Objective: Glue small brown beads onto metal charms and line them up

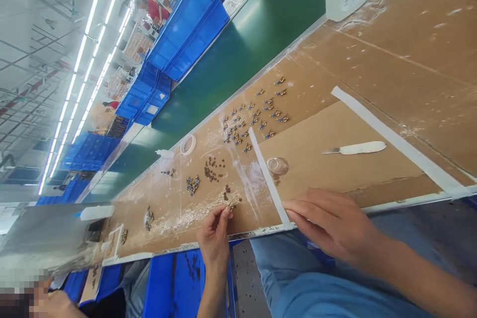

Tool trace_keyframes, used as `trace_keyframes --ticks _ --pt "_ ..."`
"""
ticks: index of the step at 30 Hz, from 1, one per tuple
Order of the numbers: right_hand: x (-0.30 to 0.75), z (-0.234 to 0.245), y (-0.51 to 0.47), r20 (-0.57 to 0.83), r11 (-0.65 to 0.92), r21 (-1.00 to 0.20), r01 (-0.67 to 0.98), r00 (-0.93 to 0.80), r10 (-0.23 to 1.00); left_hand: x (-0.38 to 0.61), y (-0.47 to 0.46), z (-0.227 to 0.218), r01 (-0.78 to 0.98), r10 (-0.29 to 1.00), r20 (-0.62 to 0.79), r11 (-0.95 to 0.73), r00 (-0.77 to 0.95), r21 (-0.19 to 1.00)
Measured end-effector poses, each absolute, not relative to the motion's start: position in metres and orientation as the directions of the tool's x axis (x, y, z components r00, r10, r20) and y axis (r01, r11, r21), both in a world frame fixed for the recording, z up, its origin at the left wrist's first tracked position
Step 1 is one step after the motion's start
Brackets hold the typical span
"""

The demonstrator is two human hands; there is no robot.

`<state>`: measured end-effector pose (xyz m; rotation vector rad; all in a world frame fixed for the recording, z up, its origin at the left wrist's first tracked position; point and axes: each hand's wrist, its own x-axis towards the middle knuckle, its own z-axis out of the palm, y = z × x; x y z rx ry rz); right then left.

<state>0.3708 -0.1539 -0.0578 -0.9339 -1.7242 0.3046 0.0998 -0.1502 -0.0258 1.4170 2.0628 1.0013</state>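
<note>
My left hand reaches up over the near edge of the cardboard-covered bench. Its fingertips are pinched together at a small cluster of brown parts. My right hand lies flat on the bench edge with its fingers stretched out, empty. Its fingertips touch the end of a white tape strip. More brown parts and a small pile of blue-and-brass pieces lie beyond my left hand. Several blue-and-brass pieces are spread out farther back.
A white-handled knife, a small clear dish and a tape roll lie on the bench. A white bottle lies at the left. A green conveyor carries blue bins behind. Another person's hand shows at the bottom left.
</note>
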Motion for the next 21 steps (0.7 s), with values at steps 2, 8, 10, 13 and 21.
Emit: trace_keyframes --ticks 2,8,10,13,21 --pt "0.369 -0.061 -0.155 0.694 0.658 -0.601 0.454 -0.112 0.711 0.099 -0.149 -0.027 0.611 0.929 0.035 0.214 -0.368 0.762" --pt "0.370 -0.064 -0.155 0.710 0.653 -0.564 0.505 -0.107 0.696 0.103 -0.144 -0.020 0.676 0.953 0.032 0.188 -0.300 0.713" --pt "0.371 -0.063 -0.155 0.710 0.652 -0.562 0.508 -0.108 0.696 0.104 -0.143 -0.018 0.701 0.957 0.037 0.184 -0.287 0.690" --pt "0.371 -0.061 -0.155 0.716 0.649 -0.555 0.521 -0.099 0.691 0.104 -0.142 -0.018 0.716 0.961 0.039 0.176 -0.273 0.675" --pt "0.370 -0.063 -0.154 0.708 0.652 -0.558 0.514 -0.115 0.697 0.106 -0.142 -0.016 0.762 0.970 0.044 0.160 -0.240 0.628"
